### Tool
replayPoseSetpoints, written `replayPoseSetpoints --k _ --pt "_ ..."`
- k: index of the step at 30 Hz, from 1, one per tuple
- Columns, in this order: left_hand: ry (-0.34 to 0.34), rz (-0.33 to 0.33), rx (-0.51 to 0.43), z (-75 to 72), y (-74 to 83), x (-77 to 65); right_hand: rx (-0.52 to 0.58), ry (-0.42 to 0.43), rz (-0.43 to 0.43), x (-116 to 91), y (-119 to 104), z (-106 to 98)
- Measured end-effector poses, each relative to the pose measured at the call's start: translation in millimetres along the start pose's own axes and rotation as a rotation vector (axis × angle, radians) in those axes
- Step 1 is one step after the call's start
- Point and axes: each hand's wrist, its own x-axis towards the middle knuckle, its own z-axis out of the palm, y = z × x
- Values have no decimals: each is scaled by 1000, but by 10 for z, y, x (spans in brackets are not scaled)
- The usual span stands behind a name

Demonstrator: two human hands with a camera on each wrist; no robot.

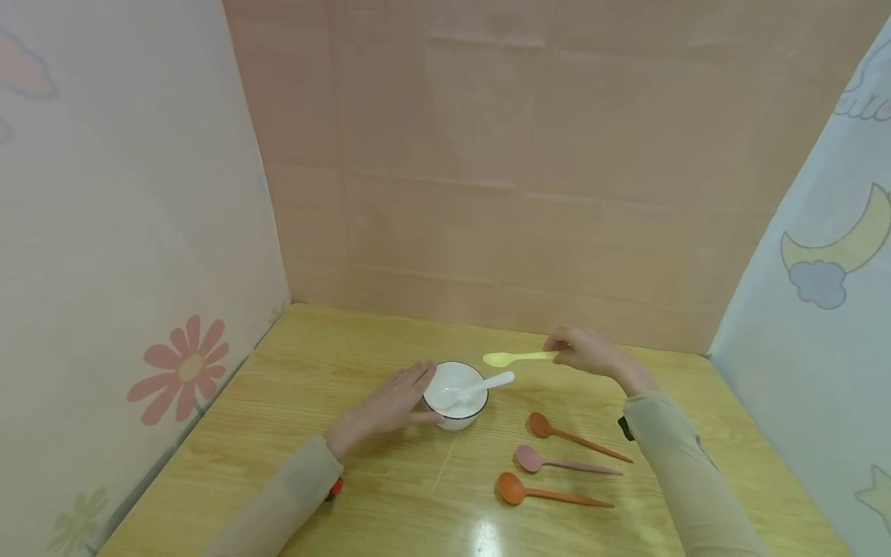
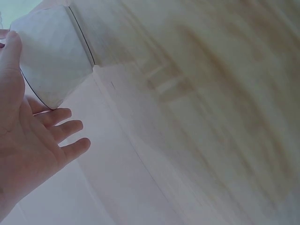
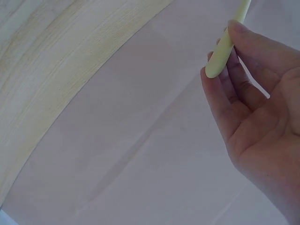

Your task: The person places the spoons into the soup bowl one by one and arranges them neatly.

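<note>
A white bowl [image 1: 455, 424] with a dark rim stands mid-table, a white spoon [image 1: 496, 381] leaning in it with its handle over the right side. My left hand [image 1: 390, 398] holds the bowl from the left, thumb along the near side and fingers at the far rim. Seen from the left wrist, the thumb and index finger lie around the bowl [image 2: 54, 56] while the other fingers extend loosely. With fingertips and thumb, my right hand [image 1: 585, 350] pinches the handle end of a yellow spoon [image 1: 503, 359], its head pointing left, behind and right of the bowl. The right wrist view shows the yellow handle [image 3: 222, 56] between thumb and fingers.
Right of the bowl, a brown spoon [image 1: 540, 425], a pink spoon [image 1: 529, 458] and an orange spoon [image 1: 511, 489] lie in a row on the wooden table [image 1: 390, 495]. A plain backdrop [image 1: 487, 193] rises behind it, with patterned sheets at both sides.
</note>
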Motion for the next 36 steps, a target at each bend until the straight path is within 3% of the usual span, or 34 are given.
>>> replayPoseSetpoints --k 17,36 --pt "9 14 5 -15 16 -2 -40 -65 -17 151 -248 -38" --pt "-8 8 -2 -10 38 -11 -96 -86 -42 315 -421 74"
